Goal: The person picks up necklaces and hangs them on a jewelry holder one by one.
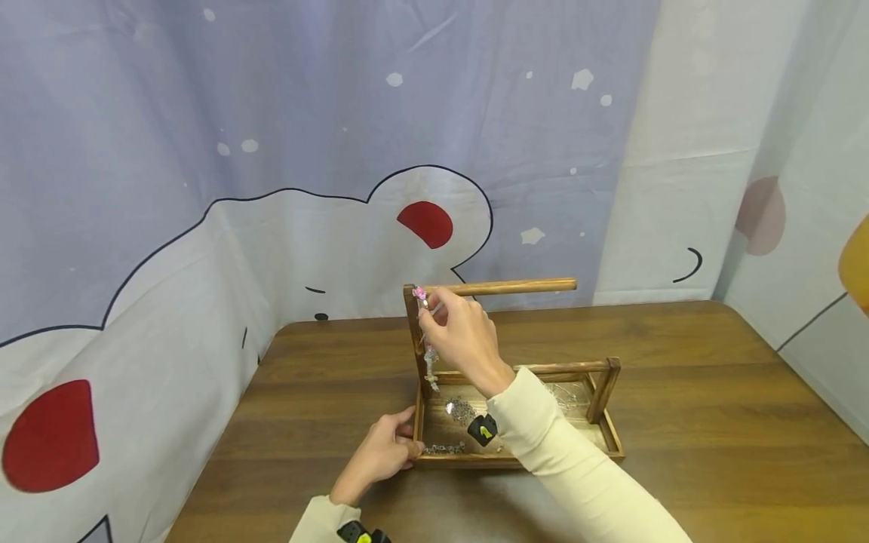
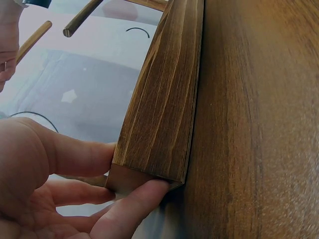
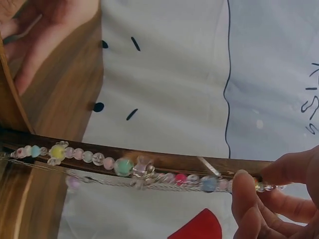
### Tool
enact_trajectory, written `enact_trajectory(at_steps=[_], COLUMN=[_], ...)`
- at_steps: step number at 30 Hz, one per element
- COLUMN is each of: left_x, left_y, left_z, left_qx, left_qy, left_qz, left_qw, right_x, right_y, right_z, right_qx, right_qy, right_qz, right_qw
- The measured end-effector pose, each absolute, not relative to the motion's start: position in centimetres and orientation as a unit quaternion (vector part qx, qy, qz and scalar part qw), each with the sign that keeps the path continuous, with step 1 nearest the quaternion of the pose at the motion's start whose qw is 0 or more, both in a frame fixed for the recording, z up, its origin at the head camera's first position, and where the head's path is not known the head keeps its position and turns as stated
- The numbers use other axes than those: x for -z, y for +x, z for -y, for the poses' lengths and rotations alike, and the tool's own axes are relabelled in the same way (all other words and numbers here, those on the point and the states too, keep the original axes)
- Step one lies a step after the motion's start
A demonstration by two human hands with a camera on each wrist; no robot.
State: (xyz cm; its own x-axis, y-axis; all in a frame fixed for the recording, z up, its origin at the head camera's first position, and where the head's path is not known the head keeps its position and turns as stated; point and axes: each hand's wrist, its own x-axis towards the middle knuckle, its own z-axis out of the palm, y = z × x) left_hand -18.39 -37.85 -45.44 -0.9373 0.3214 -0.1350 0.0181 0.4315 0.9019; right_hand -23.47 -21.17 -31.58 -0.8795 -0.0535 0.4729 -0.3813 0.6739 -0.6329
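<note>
A wooden jewelry stand (image 1: 516, 286) has a tray base, a tall post at its left end and a bar reaching right from the post's top. Beside the post hang strings of pastel beads (image 3: 124, 167), with a pink piece near the bar. My right hand (image 1: 462, 332) pinches the bead strand high up, just under the bar, between thumb and fingers. Low at the tray's front left corner, my left hand (image 1: 380, 452) grips the wood; the left wrist view shows thumb and fingers (image 2: 132, 209) about the corner of the tray wall (image 2: 159, 109).
Inside the tray lie a silvery chain heap (image 1: 462, 411) and a chain bracelet (image 1: 444, 449) along the front rim. A lower bar (image 1: 563, 368) runs to a short post (image 1: 603, 391) at the right. The brown table (image 1: 713, 407) meets a printed curtain (image 1: 326, 113) behind.
</note>
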Motion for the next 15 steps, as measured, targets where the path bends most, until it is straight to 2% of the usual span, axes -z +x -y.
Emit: enact_trajectory(at_steps=[15], left_x=[45.6], left_y=[-18.4], left_z=[37.7], left_qx=[-0.521], left_qy=[0.103], left_qz=[-0.836], left_qw=[0.138], right_x=[34.3], right_y=[-22.9], right_z=[20.6], right_qx=[-0.400], right_qy=[0.113], right_qz=[0.889], right_qw=[0.193])
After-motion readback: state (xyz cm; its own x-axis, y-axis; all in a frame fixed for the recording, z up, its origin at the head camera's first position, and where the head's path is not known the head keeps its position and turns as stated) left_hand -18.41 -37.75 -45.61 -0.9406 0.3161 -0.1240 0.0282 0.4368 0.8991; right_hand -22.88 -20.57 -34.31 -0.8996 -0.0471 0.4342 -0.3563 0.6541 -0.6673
